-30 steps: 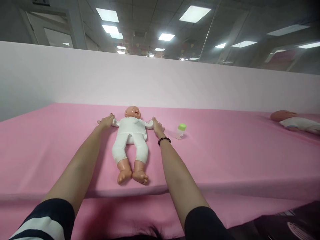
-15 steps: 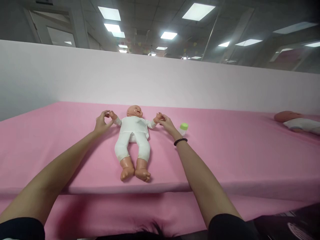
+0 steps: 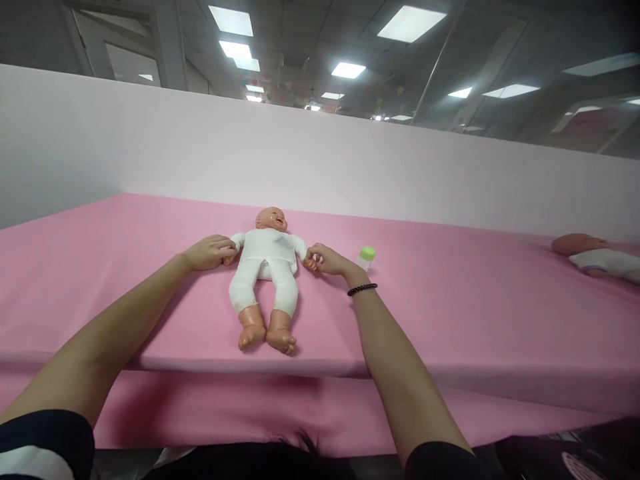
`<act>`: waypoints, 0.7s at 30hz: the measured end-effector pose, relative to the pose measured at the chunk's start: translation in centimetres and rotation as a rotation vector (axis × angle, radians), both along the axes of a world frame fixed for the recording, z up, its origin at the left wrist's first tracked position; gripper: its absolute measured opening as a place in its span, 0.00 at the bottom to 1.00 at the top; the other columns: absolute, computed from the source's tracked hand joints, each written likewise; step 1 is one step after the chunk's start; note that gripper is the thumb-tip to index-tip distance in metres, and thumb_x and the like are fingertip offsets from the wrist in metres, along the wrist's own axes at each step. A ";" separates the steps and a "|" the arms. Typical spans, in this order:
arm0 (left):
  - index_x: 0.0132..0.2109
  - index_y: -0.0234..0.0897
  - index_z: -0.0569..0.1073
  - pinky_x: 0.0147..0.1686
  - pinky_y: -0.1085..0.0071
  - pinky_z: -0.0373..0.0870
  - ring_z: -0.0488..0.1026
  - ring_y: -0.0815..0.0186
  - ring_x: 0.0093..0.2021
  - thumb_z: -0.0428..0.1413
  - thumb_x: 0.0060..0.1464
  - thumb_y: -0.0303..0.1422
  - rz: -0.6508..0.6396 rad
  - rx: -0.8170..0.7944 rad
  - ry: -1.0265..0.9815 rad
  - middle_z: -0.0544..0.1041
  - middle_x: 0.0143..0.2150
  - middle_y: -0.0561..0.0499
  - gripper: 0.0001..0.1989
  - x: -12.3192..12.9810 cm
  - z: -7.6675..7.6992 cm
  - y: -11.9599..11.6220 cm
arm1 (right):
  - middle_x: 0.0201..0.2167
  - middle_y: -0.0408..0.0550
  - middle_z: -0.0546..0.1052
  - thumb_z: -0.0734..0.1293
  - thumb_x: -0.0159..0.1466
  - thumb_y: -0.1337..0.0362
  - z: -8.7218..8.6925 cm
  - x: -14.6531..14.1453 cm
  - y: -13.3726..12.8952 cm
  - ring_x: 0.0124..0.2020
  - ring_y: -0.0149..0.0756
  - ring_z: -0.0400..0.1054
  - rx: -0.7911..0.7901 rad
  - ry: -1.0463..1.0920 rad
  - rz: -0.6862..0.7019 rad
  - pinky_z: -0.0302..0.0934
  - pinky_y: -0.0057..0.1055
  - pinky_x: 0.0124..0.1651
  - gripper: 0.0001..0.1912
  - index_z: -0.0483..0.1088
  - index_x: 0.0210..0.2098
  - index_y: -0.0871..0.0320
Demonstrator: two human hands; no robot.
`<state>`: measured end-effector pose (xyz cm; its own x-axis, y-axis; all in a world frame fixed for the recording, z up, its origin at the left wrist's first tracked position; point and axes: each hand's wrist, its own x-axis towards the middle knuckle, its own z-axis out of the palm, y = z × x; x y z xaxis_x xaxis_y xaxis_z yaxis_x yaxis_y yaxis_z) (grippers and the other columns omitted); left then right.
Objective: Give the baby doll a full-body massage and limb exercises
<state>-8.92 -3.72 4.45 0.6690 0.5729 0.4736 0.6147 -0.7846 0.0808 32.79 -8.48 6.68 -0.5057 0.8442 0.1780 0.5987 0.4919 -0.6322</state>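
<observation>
A baby doll (image 3: 270,248) in a white cloth suit lies on its back, head toward the wall and bare feet toward the near edge. My left hand (image 3: 213,253) is closed around the doll's hand on the left side, with its fingers over the top. On the other side, my right hand (image 3: 326,258) grips the doll's other hand between thumb and fingers. Both doll arms point down and outward from its body. Just beyond my right wrist stands a small clear bottle with a green cap (image 3: 367,255), its lower part partly hidden by my hand.
Pink cloth (image 3: 440,300) covers the padded table, which drops off at a near edge. A white low wall (image 3: 300,160) with glass above runs along the back. A second doll (image 3: 583,245) lies at the far right.
Both of my hands have moved the doll's hands down toward its hips; its arms were stretched out sideways and higher before. The view has shifted slightly.
</observation>
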 end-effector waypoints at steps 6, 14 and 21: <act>0.38 0.45 0.78 0.57 0.60 0.67 0.76 0.58 0.47 0.51 0.58 0.32 -0.080 0.005 0.107 0.80 0.45 0.44 0.10 0.0 0.1 0.0 | 0.31 0.47 0.75 0.63 0.49 0.77 -1.3 -0.8 0.7 0.31 0.33 0.71 -0.115 0.052 0.075 0.66 0.27 0.33 0.13 0.71 0.32 0.59; 0.41 0.43 0.79 0.57 0.59 0.69 0.77 0.57 0.48 0.53 0.54 0.34 -0.034 0.036 0.043 0.80 0.48 0.43 0.11 0.6 0.1 -0.9 | 0.30 0.46 0.76 0.64 0.50 0.77 -0.9 -0.5 0.6 0.29 0.34 0.73 -0.095 0.071 0.071 0.67 0.29 0.35 0.12 0.73 0.32 0.59; 0.42 0.41 0.76 0.54 0.58 0.72 0.76 0.55 0.49 0.57 0.51 0.39 0.051 0.035 -0.127 0.79 0.47 0.42 0.12 1.3 -0.1 -1.6 | 0.40 0.48 0.78 0.68 0.50 0.70 0.2 0.3 -0.2 0.38 0.35 0.70 -0.031 0.150 0.027 0.66 0.31 0.43 0.13 0.77 0.36 0.59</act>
